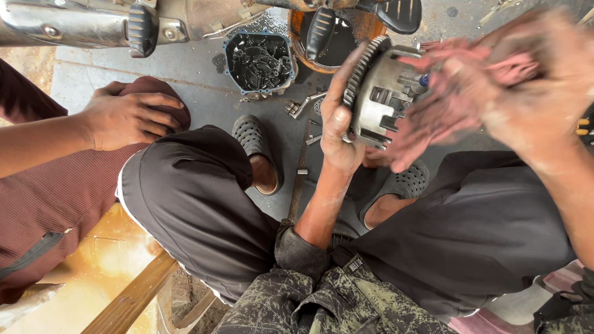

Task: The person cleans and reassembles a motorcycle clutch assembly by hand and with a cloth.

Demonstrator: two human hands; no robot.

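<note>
My left hand [339, 117] grips a round metal clutch basket [378, 93] by its toothed rim, holding it up above my knees. My right hand [520, 80], blurred with motion, presses a pinkish rag [461, 102] against the open slotted side of the basket. Both hands are greasy. I am squatting in dark trousers and grey perforated clogs [255, 145] on a concrete floor.
Another person's hand [127, 117] rests on their knee at the left. On the floor ahead sit a blue tub of dark oily parts [258, 60], a rusty round pan [346, 37], loose bolts and tools [303, 108]. A motorcycle exhaust and footpeg [93, 25] run along the top.
</note>
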